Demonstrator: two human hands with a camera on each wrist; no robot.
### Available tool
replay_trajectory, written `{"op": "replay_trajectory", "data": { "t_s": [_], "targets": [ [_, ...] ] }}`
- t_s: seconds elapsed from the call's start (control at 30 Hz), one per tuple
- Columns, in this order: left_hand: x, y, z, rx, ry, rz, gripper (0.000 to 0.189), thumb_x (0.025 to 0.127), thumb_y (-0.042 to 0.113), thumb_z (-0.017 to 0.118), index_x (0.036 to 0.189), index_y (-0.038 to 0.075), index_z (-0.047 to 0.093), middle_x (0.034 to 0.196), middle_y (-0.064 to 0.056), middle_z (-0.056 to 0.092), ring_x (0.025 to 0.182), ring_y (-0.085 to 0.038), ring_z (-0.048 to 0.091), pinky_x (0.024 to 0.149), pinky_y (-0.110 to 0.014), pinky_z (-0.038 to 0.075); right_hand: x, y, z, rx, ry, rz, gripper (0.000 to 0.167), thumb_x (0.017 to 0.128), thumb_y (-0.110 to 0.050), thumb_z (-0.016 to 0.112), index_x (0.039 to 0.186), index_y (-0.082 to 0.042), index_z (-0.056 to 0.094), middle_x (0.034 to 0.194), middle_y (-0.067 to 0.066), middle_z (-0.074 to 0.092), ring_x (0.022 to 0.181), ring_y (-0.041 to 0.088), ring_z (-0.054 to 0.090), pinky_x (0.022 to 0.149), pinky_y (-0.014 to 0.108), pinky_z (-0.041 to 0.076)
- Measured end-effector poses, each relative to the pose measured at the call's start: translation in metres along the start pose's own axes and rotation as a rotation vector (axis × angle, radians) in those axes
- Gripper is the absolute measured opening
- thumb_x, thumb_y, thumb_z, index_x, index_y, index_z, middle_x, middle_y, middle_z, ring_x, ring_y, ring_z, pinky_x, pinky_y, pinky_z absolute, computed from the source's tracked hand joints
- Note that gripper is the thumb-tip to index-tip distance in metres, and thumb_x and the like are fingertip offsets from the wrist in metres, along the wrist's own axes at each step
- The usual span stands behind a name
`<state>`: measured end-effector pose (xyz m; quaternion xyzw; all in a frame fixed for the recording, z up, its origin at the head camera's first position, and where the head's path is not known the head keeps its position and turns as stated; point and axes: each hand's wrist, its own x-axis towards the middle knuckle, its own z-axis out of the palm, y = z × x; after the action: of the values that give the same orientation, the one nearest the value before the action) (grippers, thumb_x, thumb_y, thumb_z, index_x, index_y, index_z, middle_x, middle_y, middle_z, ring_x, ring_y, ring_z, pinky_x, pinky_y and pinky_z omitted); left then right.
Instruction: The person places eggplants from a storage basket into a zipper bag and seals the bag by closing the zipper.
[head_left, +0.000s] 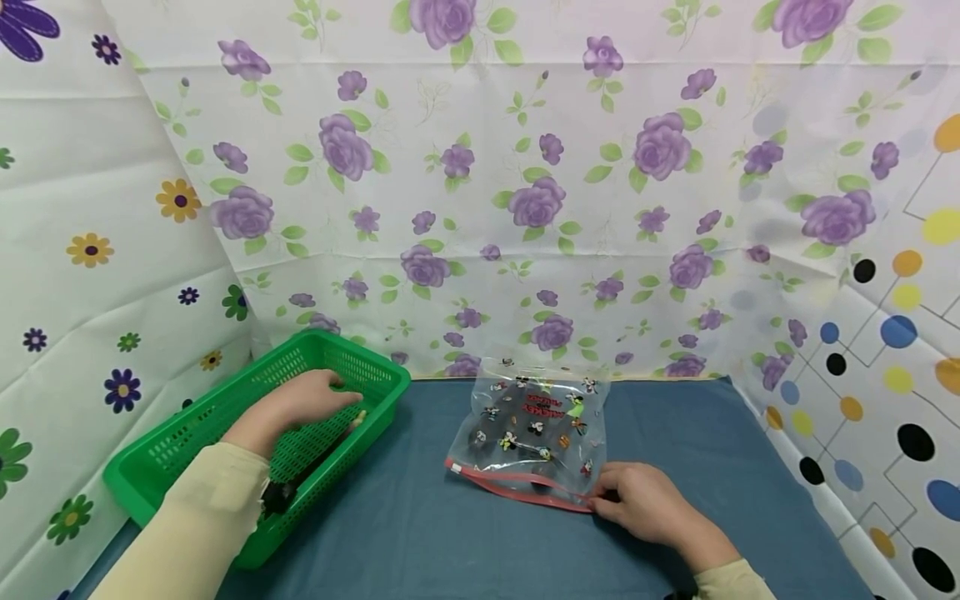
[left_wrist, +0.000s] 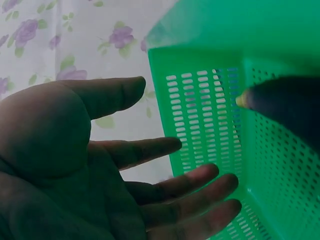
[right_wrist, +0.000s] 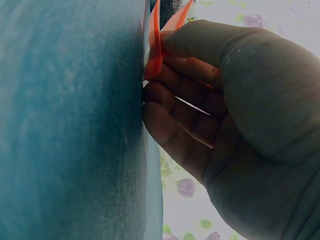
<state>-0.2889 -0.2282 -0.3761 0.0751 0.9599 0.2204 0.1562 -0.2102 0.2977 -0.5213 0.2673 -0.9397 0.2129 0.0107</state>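
Observation:
My left hand [head_left: 311,396] is over the green basket [head_left: 397,392], its fingers extended and apart with nothing in them in the left wrist view. Inside the basket lies a long dark object with a pale yellow tip [left_wrist: 242,100], just beyond my left fingertips; its kind is unclear. My right hand [head_left: 647,502] pinches the red zip edge of a clear plastic zip bag [head_left: 536,429] at its near right corner, between thumb and fingers. Small cartoon figures and red lettering cover the bag, which lies on the blue cloth. Its mouth gapes slightly near that corner.
A blue cloth [head_left: 390,517] covers the table. The basket has perforated walls and stands at the left, angled away from me. Behind the table hangs a white sheet with purple flowers [head_left: 480,208]; patterned sheets also close off the left and right sides.

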Motion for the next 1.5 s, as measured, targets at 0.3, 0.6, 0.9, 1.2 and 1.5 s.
{"op": "replay_trajectory", "data": {
  "t_s": [0.3,0.6,0.9,1.2,1.5],
  "targets": [
    [0.002,-0.014,-0.003,0.026,-0.069,-0.028,0.073,0.111,0.040,0.066,0.154,-0.017,0.050,0.155,-0.041,0.050,0.126,-0.056,0.063,0.084,-0.063,0.062,0.000,-0.001,-0.001,0.001,0.006,-0.003,0.015,0.101,-0.027,0.084,0.089,-0.035,0.082,0.088,-0.026,0.062,0.072,-0.006,0.055,0.065,0.030,0.048],
    [0.009,-0.023,-0.001,-0.018,-0.176,-0.024,0.078,0.106,0.043,0.075,0.157,-0.011,0.051,0.159,-0.039,0.046,0.123,-0.052,0.066,0.086,-0.064,0.062,0.000,-0.001,-0.002,-0.001,0.008,-0.001,0.015,0.101,-0.026,0.085,0.089,-0.035,0.082,0.088,-0.026,0.062,0.072,-0.006,0.056,0.065,0.030,0.049],
    [0.011,-0.027,0.008,-0.018,-0.287,-0.047,0.075,0.109,0.038,0.070,0.164,-0.006,0.044,0.159,-0.035,0.047,0.120,-0.048,0.069,0.083,-0.061,0.063,0.000,-0.002,-0.002,0.015,-0.001,-0.003,0.014,0.101,-0.026,0.084,0.090,-0.034,0.083,0.089,-0.026,0.062,0.073,-0.006,0.056,0.065,0.029,0.049],
    [0.011,-0.029,0.018,0.006,-0.303,-0.061,0.064,0.112,0.032,0.066,0.161,-0.005,0.049,0.152,-0.030,0.054,0.106,-0.036,0.071,0.077,-0.059,0.063,0.000,-0.002,-0.002,0.017,0.003,-0.001,0.015,0.101,-0.026,0.084,0.089,-0.034,0.084,0.088,-0.026,0.061,0.071,-0.006,0.055,0.063,0.028,0.047],
    [0.007,-0.035,0.028,0.008,-0.289,-0.045,0.045,0.110,0.020,0.065,0.146,-0.006,0.061,0.131,-0.026,0.063,0.097,-0.036,0.071,0.074,-0.059,0.063,-0.001,-0.001,-0.002,0.024,0.011,-0.013,0.015,0.102,-0.025,0.084,0.090,-0.034,0.084,0.089,-0.026,0.062,0.072,-0.006,0.055,0.064,0.028,0.048]
  ]
}}
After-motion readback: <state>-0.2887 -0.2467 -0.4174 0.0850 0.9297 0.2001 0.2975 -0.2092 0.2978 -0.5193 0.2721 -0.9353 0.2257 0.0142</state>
